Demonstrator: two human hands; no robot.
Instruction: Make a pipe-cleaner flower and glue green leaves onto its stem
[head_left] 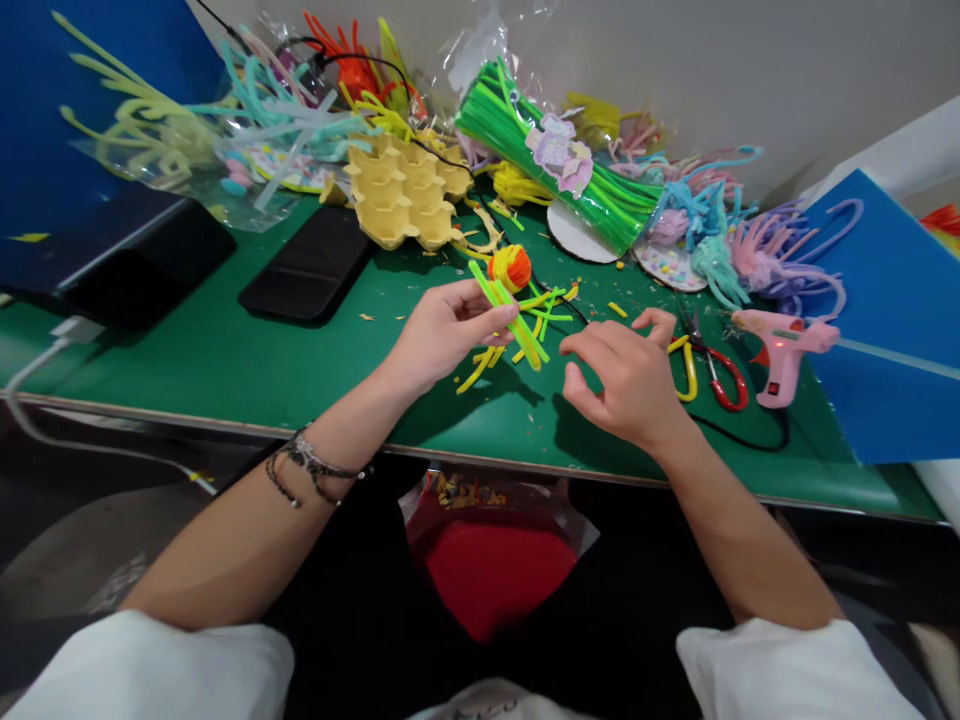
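Observation:
Between the thumb and fingers of my left hand (450,328) are green and yellow pipe cleaner pieces (517,325), pinched together and crossing each other. An orange and yellow pompom-like ball (510,268) shows just above my left fingertips; whether it is joined to the pieces I cannot tell. More short yellow and green pipe cleaner pieces lie on the table below and behind that hand. My right hand (619,375) hovers to the right of them, fingers apart and loosely curled, holding nothing. Beside it lie pliers with red and yellow handles (726,380).
A pink glue gun (784,350) rests at right by a blue board (892,330). A black phone (307,265), a yellow egg carton (401,190) and a bag of green pipe cleaners (555,155) sit further back. Scraps litter the green table (210,350).

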